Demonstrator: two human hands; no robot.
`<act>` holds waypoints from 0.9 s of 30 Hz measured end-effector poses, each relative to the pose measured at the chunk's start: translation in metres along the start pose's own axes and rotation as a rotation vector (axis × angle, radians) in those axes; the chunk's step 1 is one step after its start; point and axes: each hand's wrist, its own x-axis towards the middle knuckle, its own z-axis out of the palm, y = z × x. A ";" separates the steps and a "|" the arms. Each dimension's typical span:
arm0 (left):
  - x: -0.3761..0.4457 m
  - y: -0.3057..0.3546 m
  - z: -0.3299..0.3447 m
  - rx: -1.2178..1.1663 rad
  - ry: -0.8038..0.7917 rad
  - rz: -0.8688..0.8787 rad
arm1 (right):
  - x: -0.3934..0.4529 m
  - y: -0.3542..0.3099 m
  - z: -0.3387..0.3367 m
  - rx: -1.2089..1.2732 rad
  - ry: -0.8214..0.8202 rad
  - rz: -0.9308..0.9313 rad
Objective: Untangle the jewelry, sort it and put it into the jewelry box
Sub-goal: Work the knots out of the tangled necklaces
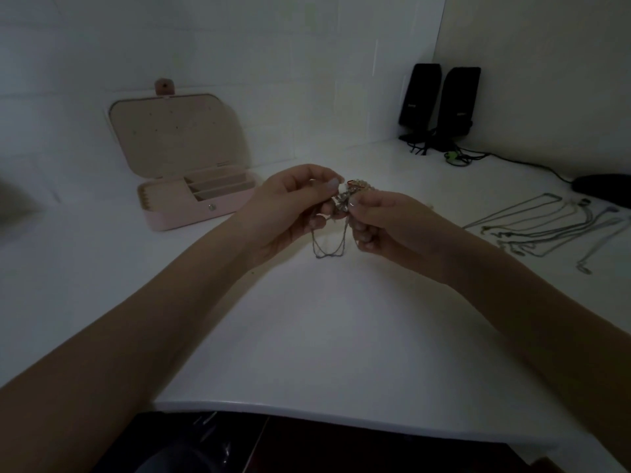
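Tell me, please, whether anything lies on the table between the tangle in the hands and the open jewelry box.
Nothing visible does: the table is bare between the tangle, pinched by left hand and right hand, and the jewelry box.

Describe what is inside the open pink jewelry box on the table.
The jewelry box shows a ridged ring-roll section at its left and narrow divided compartments at its right. No jewelry shows in them, though the compartment floors are hidden by the dividers and dim light.

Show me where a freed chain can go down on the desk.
Bare desk between the hands and the near edge, and between the box and the left hand. Crowded at right: laid-out chains, with a mouse and speakers behind.
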 end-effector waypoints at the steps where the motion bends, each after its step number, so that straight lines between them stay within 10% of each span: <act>1: 0.000 0.000 0.000 0.006 0.006 0.006 | 0.001 0.000 0.000 0.021 0.020 -0.001; 27: 0.003 -0.010 -0.003 0.247 0.066 0.043 | 0.005 0.000 -0.006 0.175 0.209 -0.076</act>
